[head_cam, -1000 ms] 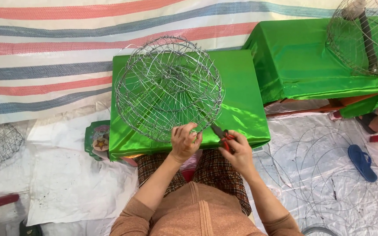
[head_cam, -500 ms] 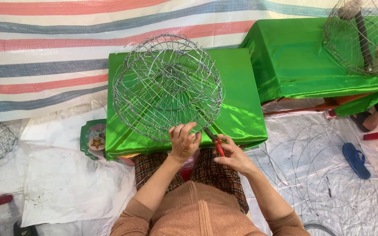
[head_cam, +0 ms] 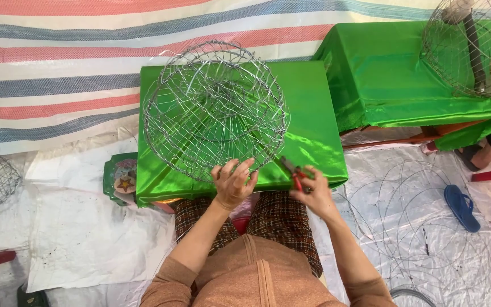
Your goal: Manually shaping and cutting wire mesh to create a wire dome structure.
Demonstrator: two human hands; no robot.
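Currently, left hand [head_cam: 233, 185]: fingers curled on the near rim of the wire basket [head_cam: 216, 108].
Right hand [head_cam: 313, 193]: fingers closed around red-handled pliers [head_cam: 292, 172].
Basket: resting on green-covered worktop [head_cam: 313, 113], tilted toward the person.

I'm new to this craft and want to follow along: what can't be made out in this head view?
- Pliers: tips too small to tell whether they grip a wire; right hand covers the handles.
- Left hand: fingertips lost in the wire basket mesh.
- Second basket: cut off by the top and right edges.
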